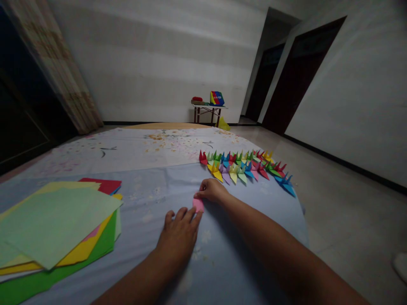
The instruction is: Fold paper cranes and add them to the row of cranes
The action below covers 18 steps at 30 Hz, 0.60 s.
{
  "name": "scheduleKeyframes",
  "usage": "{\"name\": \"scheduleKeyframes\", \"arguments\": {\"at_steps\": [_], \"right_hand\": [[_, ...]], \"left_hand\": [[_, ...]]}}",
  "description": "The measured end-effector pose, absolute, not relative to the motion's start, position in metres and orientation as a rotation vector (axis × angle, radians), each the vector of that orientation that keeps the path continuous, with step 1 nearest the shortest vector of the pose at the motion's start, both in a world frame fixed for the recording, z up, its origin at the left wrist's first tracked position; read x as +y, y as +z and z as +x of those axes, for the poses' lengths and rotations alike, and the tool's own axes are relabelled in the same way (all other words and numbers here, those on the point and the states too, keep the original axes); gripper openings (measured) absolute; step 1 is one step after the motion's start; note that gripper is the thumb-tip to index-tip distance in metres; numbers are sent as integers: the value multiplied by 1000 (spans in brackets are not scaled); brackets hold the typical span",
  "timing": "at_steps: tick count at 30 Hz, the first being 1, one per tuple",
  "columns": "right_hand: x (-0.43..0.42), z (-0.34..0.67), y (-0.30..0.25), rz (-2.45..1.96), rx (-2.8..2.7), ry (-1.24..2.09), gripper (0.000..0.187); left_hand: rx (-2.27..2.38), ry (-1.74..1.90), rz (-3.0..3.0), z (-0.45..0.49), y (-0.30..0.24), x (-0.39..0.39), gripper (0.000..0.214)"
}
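Observation:
A small folded piece of pink paper lies on the blue floral tablecloth, between my two hands. My right hand pinches its far edge between thumb and fingers. My left hand rests flat with fingers spread, and its thumb side touches the near edge of the paper. Beyond my right hand stand several folded paper cranes in many colours, set in rows. On the left is a loose stack of coloured paper sheets, pale green on top, with yellow, green and red ones showing beneath.
A white flowered cloth covers the far part of the round table. Against the back wall is a small table bearing a colourful box and a red item. A yellow bag sits on the floor beside it.

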State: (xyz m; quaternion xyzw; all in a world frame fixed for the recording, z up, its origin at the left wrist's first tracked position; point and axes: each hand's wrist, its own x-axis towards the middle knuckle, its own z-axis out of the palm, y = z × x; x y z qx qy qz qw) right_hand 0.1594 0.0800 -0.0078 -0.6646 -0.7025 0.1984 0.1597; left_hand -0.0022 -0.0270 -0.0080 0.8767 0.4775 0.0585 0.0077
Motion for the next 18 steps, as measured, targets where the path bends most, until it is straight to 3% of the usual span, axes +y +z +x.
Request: {"name": "scheduleKeyframes", "arguments": {"at_steps": [7, 18], "right_hand": [[69, 175, -7, -1616, -2072, 961, 34], [56, 177, -5, -1590, -2188, 803, 27]], "left_hand": [[1503, 187, 2765, 0, -11, -27, 46], [1447, 230, 2656, -8, -8, -24, 46]]}}
